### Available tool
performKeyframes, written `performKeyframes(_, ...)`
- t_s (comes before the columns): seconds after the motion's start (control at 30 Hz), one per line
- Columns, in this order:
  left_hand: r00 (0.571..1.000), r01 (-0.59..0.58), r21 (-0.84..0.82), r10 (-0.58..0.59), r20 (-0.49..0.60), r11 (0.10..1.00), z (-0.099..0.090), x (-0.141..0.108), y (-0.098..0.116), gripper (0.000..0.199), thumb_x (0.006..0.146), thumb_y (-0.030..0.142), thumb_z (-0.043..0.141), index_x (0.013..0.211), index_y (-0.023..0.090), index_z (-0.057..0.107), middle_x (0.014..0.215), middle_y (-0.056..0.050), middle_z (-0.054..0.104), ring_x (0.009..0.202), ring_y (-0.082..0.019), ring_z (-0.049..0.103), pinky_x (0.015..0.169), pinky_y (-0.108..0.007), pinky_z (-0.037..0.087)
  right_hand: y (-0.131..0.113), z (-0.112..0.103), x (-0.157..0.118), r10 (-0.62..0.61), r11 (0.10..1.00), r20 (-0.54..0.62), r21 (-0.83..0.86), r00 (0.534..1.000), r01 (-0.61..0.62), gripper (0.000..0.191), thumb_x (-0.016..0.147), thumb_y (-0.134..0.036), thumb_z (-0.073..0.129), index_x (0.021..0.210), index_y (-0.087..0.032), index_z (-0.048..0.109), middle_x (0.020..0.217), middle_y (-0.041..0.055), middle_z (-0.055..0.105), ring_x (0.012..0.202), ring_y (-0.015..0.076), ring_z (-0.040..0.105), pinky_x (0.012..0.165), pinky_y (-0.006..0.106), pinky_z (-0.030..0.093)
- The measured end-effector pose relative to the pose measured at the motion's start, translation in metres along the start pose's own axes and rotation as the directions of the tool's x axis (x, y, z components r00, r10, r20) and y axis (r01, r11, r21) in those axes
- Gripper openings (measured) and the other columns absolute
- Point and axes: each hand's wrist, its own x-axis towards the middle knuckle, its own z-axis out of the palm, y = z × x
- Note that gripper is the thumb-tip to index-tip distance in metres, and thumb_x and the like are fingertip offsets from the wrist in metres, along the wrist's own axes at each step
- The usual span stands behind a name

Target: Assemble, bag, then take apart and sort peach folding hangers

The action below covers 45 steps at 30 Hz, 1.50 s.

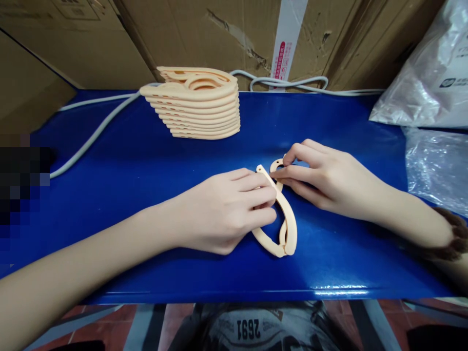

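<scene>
A cream plastic folding clothes hanger is held low over the blue table, its curved arms meeting at the near end. My left hand is closed around its left side, with the fingers curled over the arms and hiding part of them. At the hanger's far end my right hand pinches the rounded hook piece between thumb and fingers. The fingertips of both hands are close together but apart. Farther back stands a neat stack of matching folded hangers.
Cardboard boxes line the back of the blue table. A white cable runs along the left and rear. Clear plastic bags lie at the right. The table's front edge is close to my body.
</scene>
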Motion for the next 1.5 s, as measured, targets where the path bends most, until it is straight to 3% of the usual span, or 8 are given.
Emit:
performKeyframes(0.33,0.978,0.196,0.243,-0.172,-0.118,0.95,0.001,-0.004,-0.017,0.019,0.1,0.013,0.049,0.092,0.016,0.067,0.103,-0.008,0.074,0.096,-0.024,0.067,0.08,-0.036,0.05,0.005,-0.011,-0.004,0.033,0.999,0.081,-0.015,0.996,-0.032,0.026,0.106,-0.03,0.047,0.091,-0.017,0.063,0.093,0.0091,0.064,0.083,0.0207,0.057,0.07,0.032,0.044)
performKeyframes(0.43,0.92,0.389,0.219,-0.367,-0.137,0.895,-0.001,-0.003,-0.012,0.021,0.102,0.028,0.05,0.097,0.016,0.067,0.092,-0.006,0.072,0.08,-0.02,0.067,0.064,-0.031,0.043,0.005,-0.014,-0.005,0.05,0.998,0.096,-0.053,0.994,-0.045,0.02,0.104,-0.028,0.049,0.089,-0.018,0.059,0.084,0.0066,0.062,0.077,0.0199,0.053,0.066,0.031,0.039)
performKeyframes(0.53,0.82,0.568,0.161,-0.572,-0.022,0.807,-0.003,-0.002,-0.006,0.039,0.1,0.054,0.054,0.107,0.017,0.065,0.084,-0.003,0.07,0.07,-0.018,0.066,0.051,-0.028,0.031,0.005,-0.015,-0.004,0.073,0.995,0.12,-0.082,0.99,-0.063,0.018,0.103,-0.027,0.051,0.09,-0.018,0.058,0.082,0.0062,0.062,0.078,0.0202,0.054,0.066,0.03,0.037)
performKeyframes(0.6,0.761,0.631,0.141,-0.644,0.077,0.763,-0.004,-0.001,-0.003,0.053,0.094,0.067,0.058,0.112,0.017,0.063,0.085,-0.002,0.071,0.067,-0.019,0.066,0.048,-0.028,0.026,0.004,-0.016,-0.004,0.087,0.993,0.137,-0.092,0.987,-0.075,0.017,0.102,-0.027,0.052,0.09,-0.017,0.059,0.083,0.0066,0.063,0.079,0.0207,0.055,0.067,0.03,0.038)
performKeyframes(0.7,0.732,0.658,0.102,-0.666,0.141,0.746,-0.004,-0.001,-0.002,0.053,0.093,0.067,0.06,0.114,0.019,0.061,0.092,-0.002,0.072,0.07,-0.019,0.067,0.049,-0.027,0.026,0.003,-0.017,-0.004,0.146,0.986,0.173,-0.102,0.974,-0.13,0.016,0.101,-0.029,0.055,0.091,-0.018,0.059,0.084,0.0066,0.065,0.074,0.0197,0.056,0.065,0.03,0.037)
performKeyframes(0.93,0.775,0.622,0.018,-0.618,0.133,0.783,-0.003,-0.002,-0.002,0.03,0.099,0.04,0.058,0.122,0.021,0.062,0.102,-0.001,0.069,0.078,-0.016,0.067,0.053,-0.025,0.031,0.009,-0.023,-0.011,0.387,0.921,0.253,-0.158,0.887,-0.357,0.023,0.1,-0.045,0.056,0.101,-0.023,0.061,0.07,0.0015,0.065,0.054,0.0189,0.054,0.054,0.03,0.027)
performKeyframes(1.23,0.819,0.571,0.042,-0.572,0.05,0.82,-0.004,-0.006,-0.008,0.015,0.1,0.021,0.057,0.114,0.02,0.064,0.106,-0.002,0.069,0.091,-0.019,0.066,0.059,-0.026,0.04,0.011,-0.023,-0.014,0.249,0.965,0.22,-0.14,0.943,-0.222,0.017,0.1,-0.03,0.047,0.093,-0.02,0.06,0.088,0.007,0.062,0.077,0.0207,0.058,0.066,0.03,0.037)
performKeyframes(1.5,0.876,0.448,0.383,-0.482,-0.007,0.808,-0.004,-0.006,-0.006,0.019,0.101,0.016,0.051,0.102,0.014,0.07,0.09,-0.007,0.071,0.083,-0.027,0.065,0.064,-0.036,0.046,0.008,-0.025,-0.011,0.202,0.979,0.169,-0.046,0.965,-0.197,0.009,0.087,-0.021,0.056,0.096,-0.021,0.057,0.085,0.0048,0.063,0.075,0.0216,0.056,0.07,0.031,0.037)
